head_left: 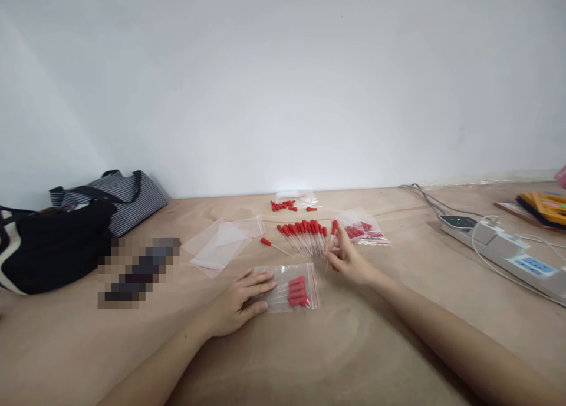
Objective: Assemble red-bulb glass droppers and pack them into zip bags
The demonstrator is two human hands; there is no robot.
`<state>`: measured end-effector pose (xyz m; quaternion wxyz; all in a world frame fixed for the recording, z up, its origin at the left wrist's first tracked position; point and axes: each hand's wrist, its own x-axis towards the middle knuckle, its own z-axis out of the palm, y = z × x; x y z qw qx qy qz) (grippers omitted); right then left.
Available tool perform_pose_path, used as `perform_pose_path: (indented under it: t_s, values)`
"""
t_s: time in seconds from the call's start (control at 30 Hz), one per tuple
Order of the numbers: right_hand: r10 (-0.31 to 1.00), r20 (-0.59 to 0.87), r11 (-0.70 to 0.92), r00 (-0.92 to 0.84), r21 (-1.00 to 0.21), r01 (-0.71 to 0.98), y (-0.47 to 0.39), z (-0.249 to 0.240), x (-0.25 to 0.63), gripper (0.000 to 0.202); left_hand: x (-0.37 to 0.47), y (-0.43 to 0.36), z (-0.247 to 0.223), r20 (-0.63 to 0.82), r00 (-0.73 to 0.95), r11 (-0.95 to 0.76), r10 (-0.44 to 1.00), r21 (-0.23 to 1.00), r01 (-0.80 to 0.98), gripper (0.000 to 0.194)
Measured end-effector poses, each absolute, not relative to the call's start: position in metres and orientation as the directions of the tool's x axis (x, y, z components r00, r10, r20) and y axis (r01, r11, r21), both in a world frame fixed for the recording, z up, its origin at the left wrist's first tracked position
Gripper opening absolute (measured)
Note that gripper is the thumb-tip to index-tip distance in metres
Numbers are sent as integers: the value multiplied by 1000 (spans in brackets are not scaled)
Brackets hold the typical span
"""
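Note:
A clear zip bag (278, 303) lies flat at the centre front, with several red-tipped droppers (299, 292) inside. My left hand (247, 297) rests on the bag's left part, fingers spread. My right hand (347, 258) pinches a red-tipped dropper (335, 226) upright, just right of a fanned row of similar droppers (305, 229). One loose dropper (266, 241) lies left of the row. Behind my right hand is another bag (375, 229) with red pieces in it. Flat transparent bags (225, 241) are stacked to the left.
Small red caps (283, 205) and a clear bag (294, 195) lie near the wall. At left are black (57, 247) and striped bags (137, 200) and a pixelated dark object (141, 273). A power strip (522, 261) with cables and yellow items (546, 208) stand at right.

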<state>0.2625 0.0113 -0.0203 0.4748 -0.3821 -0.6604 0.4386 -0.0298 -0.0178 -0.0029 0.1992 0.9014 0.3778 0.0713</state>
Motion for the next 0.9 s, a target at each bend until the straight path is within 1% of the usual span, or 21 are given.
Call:
perform_pose_path:
  t_s: [0.07, 0.17, 0.27, 0.37, 0.47, 0.53, 0.63, 0.77, 0.83, 0.9]
  values:
    - [940, 252, 259, -232, -966, 0, 3, -25, 264, 44, -29, -18, -2, -18, 703, -635, 711, 411, 653, 39]
    - [973, 191, 177, -132, -978, -113, -1, -26, 257, 51, -29, -19, -2, -20, 696, -628, 718, 412, 660, 39]
    - [995, 84, 69, -56, -972, -226, 0, -26, 249, 54, -29, -18, -2, -31, 689, -617, 724, 417, 668, 40]
    - [996, -16, -42, -84, -947, -320, 1, -28, 245, 48, -29, -17, -3, -33, 682, -607, 731, 425, 672, 40]
    - [988, -95, -135, -125, -918, -372, 1, -30, 244, 34, -29, -17, -3, -31, 677, -604, 735, 424, 675, 40]
    - [986, -121, -155, -113, -912, -380, 1, -30, 244, 30, -29, -18, -3, -24, 677, -609, 736, 414, 676, 40]
    - [993, -112, -115, -29, -931, -346, 1, -31, 243, 31, -29, -19, -4, -9, 669, -610, 743, 401, 683, 39]
    - [993, -43, -8, 109, -952, -306, -1, -30, 238, 48, -29, -19, -5, -10, 654, -598, 756, 394, 698, 38]
    - [993, -36, -3, 113, -960, -278, -2, -29, 236, 48, -29, -19, -5, -5, 657, -606, 753, 383, 697, 38]
    - [995, -61, -42, 73, -969, -242, -1, -28, 236, 42, -29, -19, -4, 3, 661, -614, 751, 373, 696, 38]
